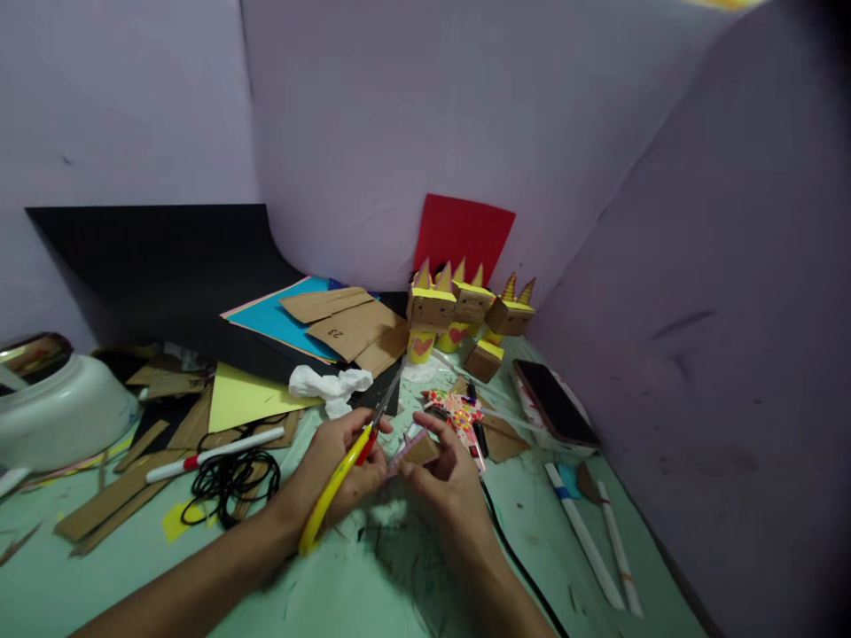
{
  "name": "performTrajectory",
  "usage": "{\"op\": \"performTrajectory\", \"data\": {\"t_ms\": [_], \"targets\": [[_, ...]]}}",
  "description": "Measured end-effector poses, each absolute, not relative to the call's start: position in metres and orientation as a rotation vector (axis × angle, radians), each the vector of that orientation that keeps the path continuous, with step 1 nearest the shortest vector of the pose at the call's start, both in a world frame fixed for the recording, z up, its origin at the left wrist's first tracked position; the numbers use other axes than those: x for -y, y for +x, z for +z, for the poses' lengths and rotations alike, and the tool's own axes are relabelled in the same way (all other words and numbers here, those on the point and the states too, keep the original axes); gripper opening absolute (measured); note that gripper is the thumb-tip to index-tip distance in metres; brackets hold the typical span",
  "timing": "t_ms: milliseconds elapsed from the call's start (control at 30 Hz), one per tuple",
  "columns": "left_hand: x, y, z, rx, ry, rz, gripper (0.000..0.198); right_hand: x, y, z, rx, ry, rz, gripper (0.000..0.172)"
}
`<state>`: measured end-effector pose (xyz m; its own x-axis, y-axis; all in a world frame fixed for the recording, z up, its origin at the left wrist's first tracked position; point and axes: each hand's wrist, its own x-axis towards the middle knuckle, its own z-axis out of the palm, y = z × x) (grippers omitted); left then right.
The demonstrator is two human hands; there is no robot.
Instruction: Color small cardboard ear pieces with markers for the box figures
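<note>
My left hand [349, 456] is closed around a pair of scissors with a yellow handle [336, 487] and a bit of red at the grip. Their blades point up and away toward the back of the table. My right hand [448, 474] pinches a small piece of brown cardboard [422, 452] with a pink edge, tilted between thumb and fingers. The left fingertips come close to its pink edge; whether they touch it I cannot tell. Just beyond the right hand lies a brightly patterned red and yellow piece [458, 412] among small dark items.
Cardboard figures with yellow horns [432, 310] stand at the back before a red sheet [465, 235]. To the right lie a phone [555, 399] and white markers [585, 536]. A coiled black cord [232, 483], cardboard strips [113, 509], crumpled tissue [329, 385] and a glue gun-like black cable [515, 549] surround my arms.
</note>
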<state>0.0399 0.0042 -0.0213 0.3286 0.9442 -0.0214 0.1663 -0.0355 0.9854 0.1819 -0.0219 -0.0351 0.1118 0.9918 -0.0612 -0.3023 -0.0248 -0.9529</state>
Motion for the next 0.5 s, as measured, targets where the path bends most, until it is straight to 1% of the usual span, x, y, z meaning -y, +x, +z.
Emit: {"op": "performTrajectory", "data": {"t_ms": [200,367,400,500], "targets": [[-0.002,0.044,-0.025,-1.058,1.470,0.874,0.030,0.021,0.177,-0.041,0.747,-0.971,1.353,0.046],[-0.001,0.041,-0.019,-1.196,1.568,0.957,0.026,0.017,0.184,-0.043,0.603,-0.969,1.335,0.018],[-0.001,0.039,-0.018,-1.248,1.647,0.951,0.025,0.016,0.187,-0.042,0.546,-0.970,1.325,0.014],[0.001,0.033,-0.017,-1.374,1.951,0.854,0.025,0.013,0.196,-0.038,0.449,-0.916,1.299,0.015]]}}
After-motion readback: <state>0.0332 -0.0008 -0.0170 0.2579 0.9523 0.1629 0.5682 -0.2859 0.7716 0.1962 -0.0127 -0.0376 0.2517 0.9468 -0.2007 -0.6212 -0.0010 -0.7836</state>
